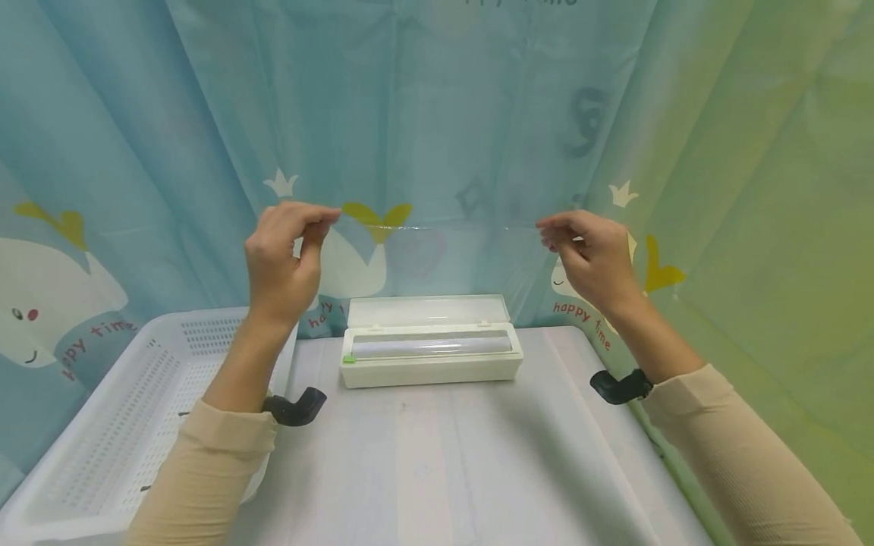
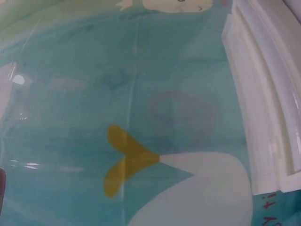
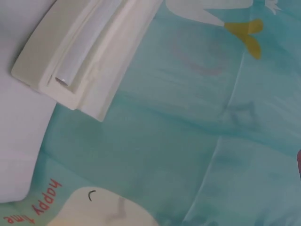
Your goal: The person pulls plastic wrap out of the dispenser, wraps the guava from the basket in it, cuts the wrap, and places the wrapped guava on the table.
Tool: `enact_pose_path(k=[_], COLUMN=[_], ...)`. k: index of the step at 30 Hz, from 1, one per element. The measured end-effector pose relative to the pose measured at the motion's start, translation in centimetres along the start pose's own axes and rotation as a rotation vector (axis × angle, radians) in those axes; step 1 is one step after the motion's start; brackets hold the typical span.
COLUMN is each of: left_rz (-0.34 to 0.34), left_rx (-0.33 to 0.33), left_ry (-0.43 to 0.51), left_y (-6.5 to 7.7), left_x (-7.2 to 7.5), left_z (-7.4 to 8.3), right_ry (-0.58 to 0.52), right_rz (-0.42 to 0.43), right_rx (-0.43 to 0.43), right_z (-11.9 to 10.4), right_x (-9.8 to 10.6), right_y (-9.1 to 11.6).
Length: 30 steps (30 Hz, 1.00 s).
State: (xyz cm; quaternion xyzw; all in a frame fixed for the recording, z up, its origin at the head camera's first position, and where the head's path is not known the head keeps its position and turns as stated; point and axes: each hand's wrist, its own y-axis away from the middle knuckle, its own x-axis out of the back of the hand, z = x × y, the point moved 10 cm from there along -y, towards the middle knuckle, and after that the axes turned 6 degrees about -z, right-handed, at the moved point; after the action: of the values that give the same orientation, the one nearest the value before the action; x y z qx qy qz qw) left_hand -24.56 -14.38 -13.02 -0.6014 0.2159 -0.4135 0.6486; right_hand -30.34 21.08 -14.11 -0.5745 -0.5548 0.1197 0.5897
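Observation:
A clear sheet of cling film point(image 1: 444, 227) is stretched between both raised hands in the head view. My left hand point(image 1: 283, 250) pinches its left corner between thumb and fingers. At the opposite corner, the right hand point(image 1: 594, 254) pinches the film likewise. Below them sits a white cling film dispenser point(image 1: 430, 371), its lid point(image 1: 426, 309) tipped back. Inside it lies the film roll point(image 1: 430, 346). Glints on the film point(image 2: 32, 165) show in the left wrist view. How far the sheet reaches down toward the dispenser is hard to see.
A white perforated basket point(image 1: 143, 364) stands left of the dispenser, partly behind the left forearm. The white tabletop point(image 1: 423, 455) stretches out in front. A blue printed curtain point(image 1: 444, 114) hangs behind the table, turning green at right. A small green piece point(image 1: 349, 359) sits on the dispenser's left end.

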Motion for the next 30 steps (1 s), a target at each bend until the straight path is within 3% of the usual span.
enact_pose_path(k=[6,12,19,30], left_rz=[-0.045,-0.064,-0.113,-0.123], left_rx=[0.007,-0.012,-0.092,-0.252], left_ry=[-0.016,0.0,0.044,0.156], left_y=[0.9,1.6,3.1,4.8], left_x=[-0.4,-0.2,0.0,0.3], left_z=[-0.4,0.6,4.5,11.2], right_ry=[0.006,0.003,-0.075,-0.213], right_rz=[-0.018,-0.007,0.009,0.064], right_rx=[-0.008,-0.032,-0.069,-0.076], right_z=[0.5,0.6,0.7,0.7], right_x=[-0.8,-0.5,0.6,3.4], right_y=[0.7,1.3,3.0,7.4])
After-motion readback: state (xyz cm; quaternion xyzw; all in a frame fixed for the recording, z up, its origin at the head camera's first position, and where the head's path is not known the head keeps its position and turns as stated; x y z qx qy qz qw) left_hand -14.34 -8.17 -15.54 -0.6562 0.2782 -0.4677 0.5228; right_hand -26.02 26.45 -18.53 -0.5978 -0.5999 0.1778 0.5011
